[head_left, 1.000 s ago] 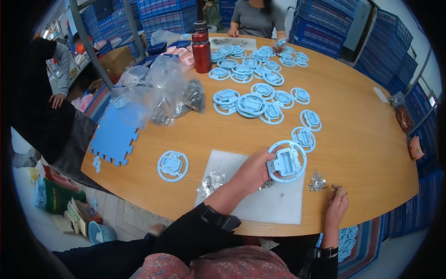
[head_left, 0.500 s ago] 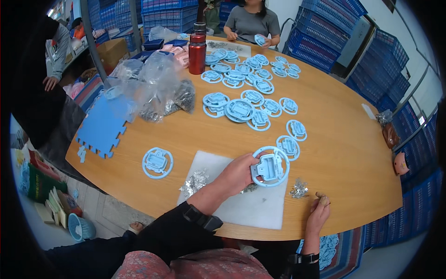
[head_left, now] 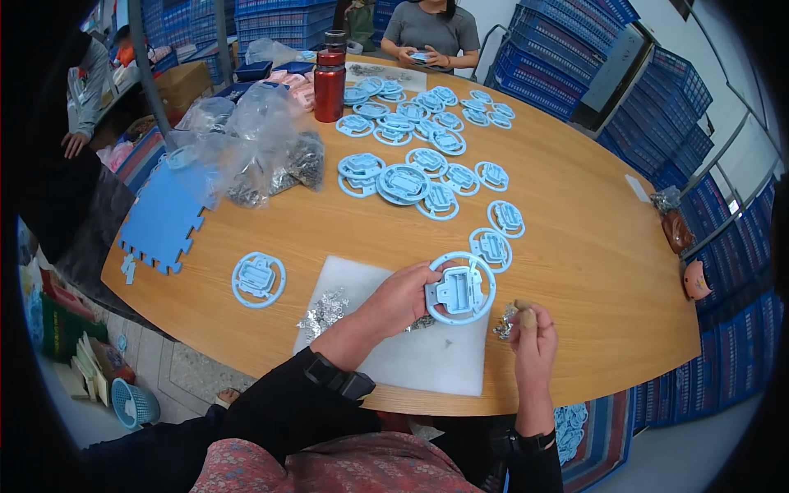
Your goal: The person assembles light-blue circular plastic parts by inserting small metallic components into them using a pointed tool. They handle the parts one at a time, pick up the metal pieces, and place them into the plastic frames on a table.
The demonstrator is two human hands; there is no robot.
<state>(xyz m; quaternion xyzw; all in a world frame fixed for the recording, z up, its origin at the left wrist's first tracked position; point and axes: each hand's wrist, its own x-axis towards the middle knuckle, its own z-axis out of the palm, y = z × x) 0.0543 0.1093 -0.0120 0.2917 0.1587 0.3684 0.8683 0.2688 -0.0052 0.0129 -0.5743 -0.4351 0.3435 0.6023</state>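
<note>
My left hand (head_left: 400,302) grips the left rim of a light-blue plastic steering wheel (head_left: 461,287), a round ring with a boxy recessed centre, held tilted above a white foam sheet (head_left: 444,374). My right hand (head_left: 534,333) is at a small heap of shiny metal pieces (head_left: 504,322) right of the sheet. Its thumb and forefinger are pinched together, with tan covers on the tips; whatever lies between them is too small to make out. Another heap of silvery metal pieces (head_left: 323,314) lies on the sheet's left side, and darker bits show partly behind my left hand.
Many similar blue wheels (head_left: 404,182) spread over the table's middle; one wheel (head_left: 258,280) lies alone at left. Plastic bags (head_left: 267,156), a red bottle (head_left: 329,86) and a blue foam mat (head_left: 164,218) stand or lie left. Across the table sits a co-worker (head_left: 431,37).
My right hand has moved from the table's front right up to the metal heap. My left hand still holds the wheel. The whole view has shifted slightly; the co-worker's hands have come together around a part.
</note>
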